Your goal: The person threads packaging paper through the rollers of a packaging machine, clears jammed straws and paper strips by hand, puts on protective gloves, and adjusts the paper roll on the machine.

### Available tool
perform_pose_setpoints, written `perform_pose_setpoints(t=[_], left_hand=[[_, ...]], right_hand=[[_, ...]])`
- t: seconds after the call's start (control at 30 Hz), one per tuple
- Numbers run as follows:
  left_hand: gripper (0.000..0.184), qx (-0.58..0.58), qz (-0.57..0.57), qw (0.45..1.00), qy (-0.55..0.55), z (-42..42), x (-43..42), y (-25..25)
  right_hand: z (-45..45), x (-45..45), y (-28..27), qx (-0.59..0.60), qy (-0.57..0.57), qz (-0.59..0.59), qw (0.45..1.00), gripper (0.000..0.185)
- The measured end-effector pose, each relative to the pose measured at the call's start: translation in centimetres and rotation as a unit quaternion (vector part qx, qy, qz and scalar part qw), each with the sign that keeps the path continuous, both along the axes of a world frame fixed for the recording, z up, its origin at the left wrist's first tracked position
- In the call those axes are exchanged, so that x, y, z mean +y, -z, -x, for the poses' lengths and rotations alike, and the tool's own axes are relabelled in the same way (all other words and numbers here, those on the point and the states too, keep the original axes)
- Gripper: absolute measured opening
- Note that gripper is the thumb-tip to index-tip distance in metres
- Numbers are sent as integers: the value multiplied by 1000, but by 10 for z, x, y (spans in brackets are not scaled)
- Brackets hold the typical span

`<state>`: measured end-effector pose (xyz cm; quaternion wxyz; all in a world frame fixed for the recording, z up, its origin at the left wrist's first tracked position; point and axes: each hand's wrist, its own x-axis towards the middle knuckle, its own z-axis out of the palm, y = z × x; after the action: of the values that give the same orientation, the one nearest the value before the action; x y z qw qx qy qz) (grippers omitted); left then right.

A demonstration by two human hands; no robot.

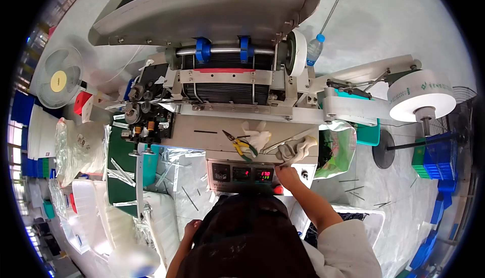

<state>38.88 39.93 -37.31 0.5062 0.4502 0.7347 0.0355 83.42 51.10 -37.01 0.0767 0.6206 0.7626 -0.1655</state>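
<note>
My right hand point(288, 177) rests at the right end of the control panel point(222, 183), its fingers bent together; whatever lies under them is hidden. Red and green digits glow on the panel's display point(263, 175). Just below the hand sits a red button point(278, 190), and a small knob point(304, 175) is to its right. A crumpled grey-white work glove point(295, 150) lies right above the hand. Yellow-handled pliers point(240, 145) lie beside a second white glove point(258, 137). My left hand point(192, 226) hangs low beside the dark apron, its fingers mostly hidden.
Beyond the worktop stands a machine with blue rollers point(203, 50) and a stack of black strips point(225, 93). A white tape reel point(422, 96) sits on its right arm. A fan point(59, 78) stands left. Strips and scraps litter the floor point(189, 197).
</note>
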Motion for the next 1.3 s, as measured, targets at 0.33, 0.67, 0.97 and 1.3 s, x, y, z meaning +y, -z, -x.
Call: perform_pose_setpoints(t=[0.33, 0.67, 0.97, 1.3], left_hand=[[29, -24, -75, 994, 72, -40, 54, 2], [34, 71, 3, 995, 64, -34, 43, -13], [33, 88, -2, 995, 51, -18, 22, -17], [32, 42, -35, 997, 53, 28, -24, 32]], right_hand=[[14, -16, -50, 9, 153, 7, 988, 21], [32, 30, -52, 288, 204, -166, 921, 23], [40, 69, -47, 275, 239, -169, 916, 24], [43, -86, -16, 247, 345, 111, 899, 24]])
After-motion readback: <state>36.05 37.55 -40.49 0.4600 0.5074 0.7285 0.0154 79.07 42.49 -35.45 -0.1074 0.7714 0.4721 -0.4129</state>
